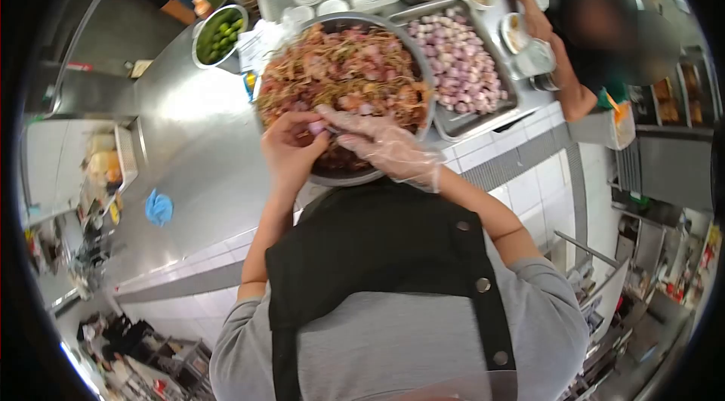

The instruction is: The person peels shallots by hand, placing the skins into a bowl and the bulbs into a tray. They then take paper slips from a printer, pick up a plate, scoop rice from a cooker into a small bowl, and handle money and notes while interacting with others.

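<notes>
left hand [288,150], bare: grip closed on one purple shallot [316,128], over the steel bowl [340,180] of root-tangled shallots [343,69].
right hand [393,150], clear-gloved: fingertips beside that bulb — whether its grip holds anything, i cannot tell.
metal tray [483,120], peeled shallots [457,61]: beside the bowl, on my bench [181,121].
step, i judge: fingertip work — calls for a light, steady pinch.

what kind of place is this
Most likely a commercial kitchen: there's a long stainless steel counter, a big metal bowl heaped with unpeeled shallots or small onions, and a deep metal tray of peeled ones beside it.
</notes>
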Action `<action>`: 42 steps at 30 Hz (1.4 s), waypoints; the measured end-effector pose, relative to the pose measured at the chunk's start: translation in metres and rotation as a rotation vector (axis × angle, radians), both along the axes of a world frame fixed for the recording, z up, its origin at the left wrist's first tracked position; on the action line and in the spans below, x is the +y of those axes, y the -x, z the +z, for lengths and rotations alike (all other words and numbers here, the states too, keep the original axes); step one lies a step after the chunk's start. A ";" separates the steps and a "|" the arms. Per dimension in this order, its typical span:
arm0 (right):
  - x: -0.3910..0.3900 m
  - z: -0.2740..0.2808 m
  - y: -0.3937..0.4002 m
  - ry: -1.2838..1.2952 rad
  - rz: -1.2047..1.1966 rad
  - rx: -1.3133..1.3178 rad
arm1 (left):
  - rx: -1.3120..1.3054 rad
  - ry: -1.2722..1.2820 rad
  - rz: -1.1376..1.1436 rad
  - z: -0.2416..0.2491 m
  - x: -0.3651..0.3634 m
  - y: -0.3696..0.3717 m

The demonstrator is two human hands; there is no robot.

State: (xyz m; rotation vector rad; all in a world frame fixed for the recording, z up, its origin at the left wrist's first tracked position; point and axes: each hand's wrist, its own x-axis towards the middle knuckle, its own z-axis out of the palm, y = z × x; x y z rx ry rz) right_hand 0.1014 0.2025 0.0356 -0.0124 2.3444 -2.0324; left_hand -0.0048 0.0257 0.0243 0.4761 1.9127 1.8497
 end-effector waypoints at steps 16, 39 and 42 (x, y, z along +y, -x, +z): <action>-0.018 -0.010 0.015 0.737 -0.232 -0.240 | -0.181 -0.189 0.147 -0.007 0.012 -0.002; -0.014 0.008 0.009 -0.047 -0.100 0.062 | -0.370 -0.445 0.041 -0.003 0.006 0.004; -0.013 0.015 0.008 -0.008 -0.079 -0.008 | -0.278 -0.383 0.040 -0.008 0.006 0.005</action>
